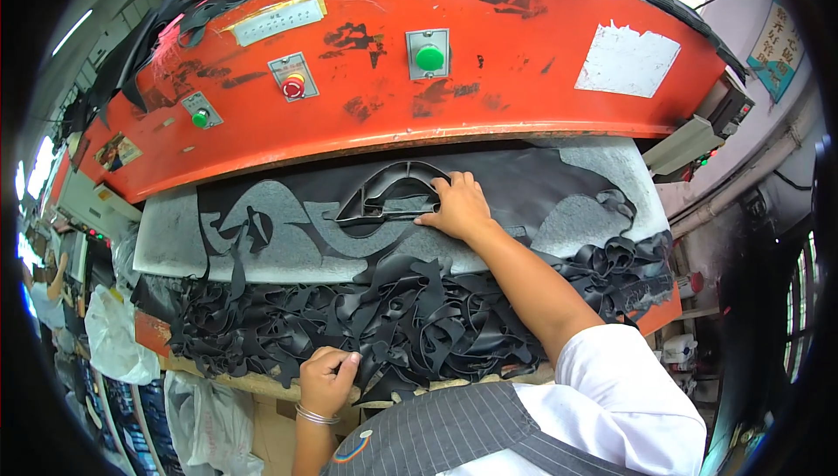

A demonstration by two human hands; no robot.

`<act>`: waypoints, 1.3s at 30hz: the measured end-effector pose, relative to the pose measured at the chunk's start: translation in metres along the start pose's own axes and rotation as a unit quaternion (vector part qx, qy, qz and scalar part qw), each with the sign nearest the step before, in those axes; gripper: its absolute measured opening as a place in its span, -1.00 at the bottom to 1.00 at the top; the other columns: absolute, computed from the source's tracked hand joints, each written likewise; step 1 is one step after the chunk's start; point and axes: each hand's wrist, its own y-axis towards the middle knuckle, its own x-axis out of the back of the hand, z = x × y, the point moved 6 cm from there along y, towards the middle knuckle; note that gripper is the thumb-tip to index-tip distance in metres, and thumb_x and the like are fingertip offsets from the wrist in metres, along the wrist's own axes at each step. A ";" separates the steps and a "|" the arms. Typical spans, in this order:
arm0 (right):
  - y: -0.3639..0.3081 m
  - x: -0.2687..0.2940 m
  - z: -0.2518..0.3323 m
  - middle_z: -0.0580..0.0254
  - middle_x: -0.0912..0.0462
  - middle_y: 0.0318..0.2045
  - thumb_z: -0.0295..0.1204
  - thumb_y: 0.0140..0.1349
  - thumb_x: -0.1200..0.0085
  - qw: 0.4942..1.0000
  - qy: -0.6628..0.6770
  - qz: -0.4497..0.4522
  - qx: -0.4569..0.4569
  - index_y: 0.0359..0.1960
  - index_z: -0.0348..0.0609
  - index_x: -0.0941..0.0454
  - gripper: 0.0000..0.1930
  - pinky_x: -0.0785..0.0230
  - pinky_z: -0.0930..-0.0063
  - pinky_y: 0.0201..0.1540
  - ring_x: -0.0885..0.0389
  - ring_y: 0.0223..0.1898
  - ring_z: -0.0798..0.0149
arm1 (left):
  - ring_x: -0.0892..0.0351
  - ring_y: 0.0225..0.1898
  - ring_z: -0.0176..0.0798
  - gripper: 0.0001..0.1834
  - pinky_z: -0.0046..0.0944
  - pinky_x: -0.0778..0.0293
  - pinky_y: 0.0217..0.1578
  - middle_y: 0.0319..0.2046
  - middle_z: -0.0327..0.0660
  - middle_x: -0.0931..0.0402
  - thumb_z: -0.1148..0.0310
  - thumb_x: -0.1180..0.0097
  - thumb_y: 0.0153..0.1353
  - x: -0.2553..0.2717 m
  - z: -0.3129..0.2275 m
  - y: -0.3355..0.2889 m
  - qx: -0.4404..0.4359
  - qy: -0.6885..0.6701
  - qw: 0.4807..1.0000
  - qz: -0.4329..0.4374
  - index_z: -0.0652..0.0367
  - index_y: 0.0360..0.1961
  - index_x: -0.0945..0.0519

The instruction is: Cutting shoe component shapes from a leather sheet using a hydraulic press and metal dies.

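Note:
My right hand (458, 205) grips the right end of a metal cutting die (360, 201), a curved, hollow steel frame. The die rests on a black leather-like sheet (515, 175), beside shapes cut out of it. Through these openings shows the pale grey cutting board (166, 223). My left hand (328, 378) is closed in a loose fist at the front edge, low by the heap of black offcuts (419, 319). Whether anything is inside its fingers is hidden.
An orange press head (524, 48) spans the far side above the board. It carries a green button (429, 58), a red stop knob (293, 85) and a smaller green button (201, 118). White plastic bags (122, 336) hang at the left. Another person (51, 301) is at far left.

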 end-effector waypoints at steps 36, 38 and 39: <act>-0.383 0.013 0.294 0.29 -0.55 0.00 -0.31 -0.01 -0.17 0.460 0.029 -0.204 0.863 -0.30 0.15 -0.59 -0.82 -0.38 0.38 -0.09 -0.50 -0.06 0.32 | -0.41 -0.59 -0.38 -0.60 -0.28 -0.41 -0.49 -0.62 -0.27 -0.43 0.05 0.03 0.39 0.072 0.068 -0.350 0.204 -0.472 0.816 -0.262 0.23 -0.30 -0.51; -0.355 0.008 0.291 0.14 -0.51 -0.16 -0.40 -0.18 -0.23 0.634 0.048 -0.261 0.726 -0.34 0.05 -0.57 -0.73 -0.30 0.26 -0.23 -0.48 -0.12 0.15 | -0.12 -0.71 -0.43 -0.58 -0.35 -0.23 -0.60 -0.74 -0.44 -0.16 -0.03 0.07 0.38 0.089 0.109 -0.404 0.217 -0.709 0.490 -0.458 0.07 -0.46 -0.37; -0.351 0.021 0.301 0.08 -0.46 -0.08 -0.44 -0.32 -0.29 0.661 0.049 -0.182 0.726 -0.36 -0.01 -0.56 -0.65 -0.28 0.16 -0.17 -0.45 -0.11 0.03 | -0.07 -0.70 -0.46 -0.59 -0.32 -0.23 -0.57 -0.72 -0.49 -0.06 -0.03 0.09 0.40 0.085 0.131 -0.455 0.203 -0.665 0.512 -0.504 0.04 -0.45 -0.38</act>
